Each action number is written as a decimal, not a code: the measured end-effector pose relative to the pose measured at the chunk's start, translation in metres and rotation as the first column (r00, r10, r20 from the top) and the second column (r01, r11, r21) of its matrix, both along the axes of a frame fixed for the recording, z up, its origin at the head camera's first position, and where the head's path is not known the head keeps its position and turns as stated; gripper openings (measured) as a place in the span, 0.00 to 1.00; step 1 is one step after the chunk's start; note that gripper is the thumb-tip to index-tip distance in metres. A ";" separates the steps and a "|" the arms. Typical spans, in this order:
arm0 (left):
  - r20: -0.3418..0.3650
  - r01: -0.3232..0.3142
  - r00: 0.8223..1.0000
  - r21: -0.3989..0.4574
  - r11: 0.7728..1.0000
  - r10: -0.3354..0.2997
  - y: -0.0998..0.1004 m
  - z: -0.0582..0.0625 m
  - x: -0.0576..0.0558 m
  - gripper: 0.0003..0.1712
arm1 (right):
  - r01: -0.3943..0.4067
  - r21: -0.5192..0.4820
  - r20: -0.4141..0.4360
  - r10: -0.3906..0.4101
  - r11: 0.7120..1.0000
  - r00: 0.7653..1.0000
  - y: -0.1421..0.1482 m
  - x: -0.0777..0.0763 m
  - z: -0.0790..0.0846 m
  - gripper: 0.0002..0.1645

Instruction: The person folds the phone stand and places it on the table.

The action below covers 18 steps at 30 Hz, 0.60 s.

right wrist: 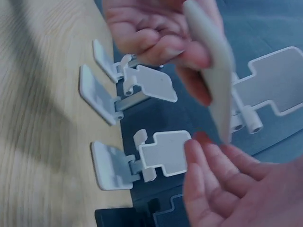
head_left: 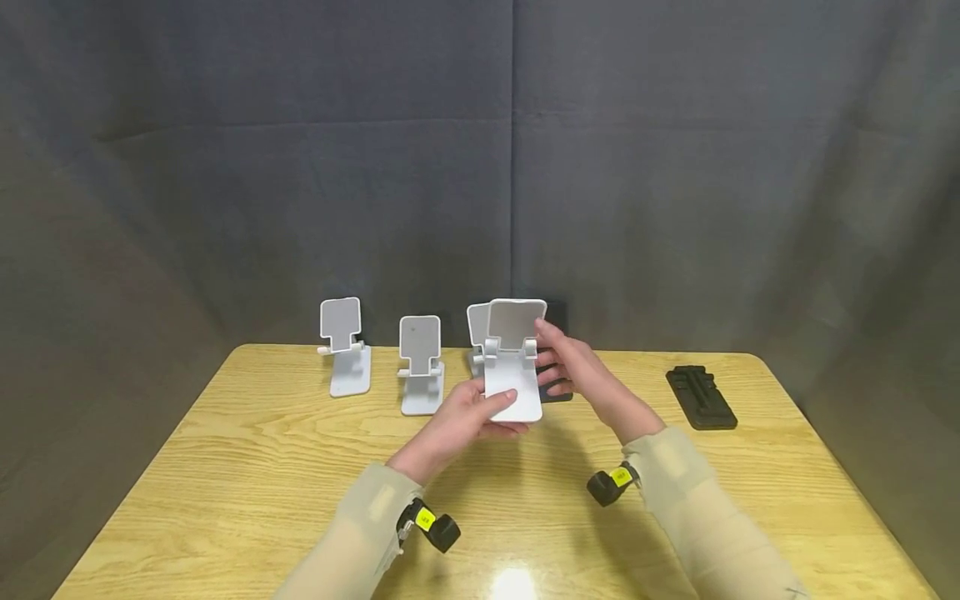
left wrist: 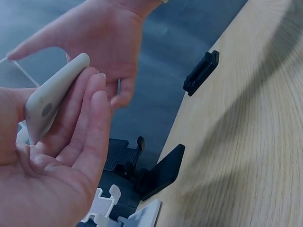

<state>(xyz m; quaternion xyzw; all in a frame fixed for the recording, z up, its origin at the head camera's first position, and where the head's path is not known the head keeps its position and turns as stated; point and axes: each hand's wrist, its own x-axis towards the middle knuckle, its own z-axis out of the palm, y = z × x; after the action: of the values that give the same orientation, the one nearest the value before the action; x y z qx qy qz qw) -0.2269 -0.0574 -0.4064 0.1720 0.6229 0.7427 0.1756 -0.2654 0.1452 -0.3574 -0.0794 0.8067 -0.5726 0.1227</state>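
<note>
A white phone stand (head_left: 513, 379) with a grey-padded plate is held up above the table, unfolded. My left hand (head_left: 472, 410) grips it by the base, thumb on top and fingers beneath. At its right side is my right hand (head_left: 581, 371), fingers extended, with one fingertip by the plate's edge; I cannot tell whether it touches. The left wrist view shows the held base (left wrist: 52, 101) lying between thumb and fingers. In the right wrist view, the right hand's fingers (right wrist: 213, 175) lie loosely beside the base (right wrist: 215, 71).
Unfolded white phone stands stand along the table's back: one at the left (head_left: 350, 371), one nearer the middle (head_left: 420, 343), one partly hidden (head_left: 477, 321) behind the held stand. A black stand (left wrist: 163, 175) is beside that. A folded black stand (head_left: 701, 400) lies at right.
</note>
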 end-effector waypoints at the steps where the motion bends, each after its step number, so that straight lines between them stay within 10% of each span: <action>1: 0.005 -0.003 1.000 0.001 1.000 0.003 0.000 0.000 0.000 0.21 | -0.003 -0.008 0.022 0.003 1.000 1.000 0.001 0.001 0.002 0.55; 18: 0.004 -0.001 1.000 -0.012 1.000 0.001 -0.001 -0.001 0.000 0.20 | 0.000 0.009 0.151 -0.001 1.000 0.989 0.003 0.005 0.021 0.73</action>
<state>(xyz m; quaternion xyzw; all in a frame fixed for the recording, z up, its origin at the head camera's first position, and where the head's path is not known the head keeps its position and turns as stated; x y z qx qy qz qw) -0.2269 -0.0583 -0.4077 0.1690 0.6271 0.7393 0.1776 -0.2604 0.1484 -0.3367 -0.0351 0.7976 -0.5734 0.1838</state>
